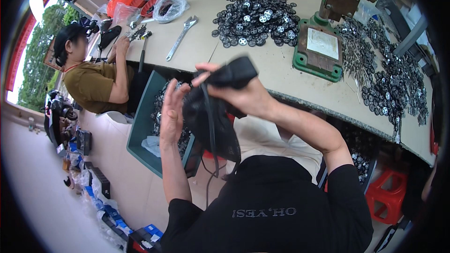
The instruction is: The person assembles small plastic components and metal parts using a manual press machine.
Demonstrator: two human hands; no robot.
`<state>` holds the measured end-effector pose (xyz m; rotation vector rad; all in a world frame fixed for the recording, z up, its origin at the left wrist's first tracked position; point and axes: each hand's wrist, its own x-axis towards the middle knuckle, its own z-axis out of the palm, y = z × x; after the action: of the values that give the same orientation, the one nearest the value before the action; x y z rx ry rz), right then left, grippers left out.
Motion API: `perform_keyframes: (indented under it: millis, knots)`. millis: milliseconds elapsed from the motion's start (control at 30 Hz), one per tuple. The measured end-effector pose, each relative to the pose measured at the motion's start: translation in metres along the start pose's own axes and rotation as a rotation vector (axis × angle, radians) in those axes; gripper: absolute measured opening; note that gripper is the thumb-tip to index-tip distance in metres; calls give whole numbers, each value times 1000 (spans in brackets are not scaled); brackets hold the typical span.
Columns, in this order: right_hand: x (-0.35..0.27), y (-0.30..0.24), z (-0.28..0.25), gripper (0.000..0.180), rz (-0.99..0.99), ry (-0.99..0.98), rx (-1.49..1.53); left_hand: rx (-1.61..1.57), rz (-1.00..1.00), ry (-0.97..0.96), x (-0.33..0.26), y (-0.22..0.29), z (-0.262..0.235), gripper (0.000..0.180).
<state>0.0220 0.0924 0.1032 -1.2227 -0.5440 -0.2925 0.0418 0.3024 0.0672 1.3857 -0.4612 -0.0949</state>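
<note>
Right hand: bent around a black block (236, 72), fingers closed on it; the hand (248, 96) is slightly blurred.
Left hand: raised palm-inward (171, 119), fingers upright and loosely apart; whether their tips touch the black bundle (194, 112) beside them, I cannot tell.
Black block: held in the air just off the near edge of the workbench (201, 42), with a dark strap (209, 117) hanging below it; whether block and bundle are one piece is unclear.
Green bin: below the near edge, left of the bundle (136, 129), with dark parts and clear plastic inside.
Wrench: on the left half of the workbench (183, 38), lying at a slant.
Hammer: near the left end, handle toward the near edge (142, 56).
Wheel pile: small black wheels, heaped toward the far edge at mid-length (255, 18).
Press: by the near edge, right of that pile (328, 26).
Second heap: more wheels toward the right end (384, 93).
Red stool: below the near right corner (386, 197).
Co-worker: at the left end, hands (123, 47) by small dark parts (137, 33).
</note>
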Motion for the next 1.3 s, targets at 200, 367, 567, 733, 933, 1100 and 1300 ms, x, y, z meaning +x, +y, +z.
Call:
perform_keyframes:
  millis: [200, 367, 567, 733, 933, 1100, 1300]
  knots:
    - [98, 41, -10, 20, 114, 113, 362, -918, -410, -7, -9, -42, 1, 52]
    - [140, 114, -53, 42, 536, 33, 359, -1220, -193, -470, 51, -79, -75, 50]
    - [180, 185, -31, 61, 520, 82, 833, -704, -273, 279, 77, -88, -100, 35]
    - [197, 270, -84, 97, 505, 332, 559, -770, -284, 195, 142, -65, -98, 39]
    - [191, 266, -131, 106, 395, 545, 336, -353, -403, 56, 199, -81, -97, 44]
    - [187, 234, -133, 58, 360, 571, 406, -175, -483, 21, 226, -98, -93, 49]
    - [205, 254, -122, 54, 355, 556, 339, 48, -429, 13, 245, -103, -129, 42]
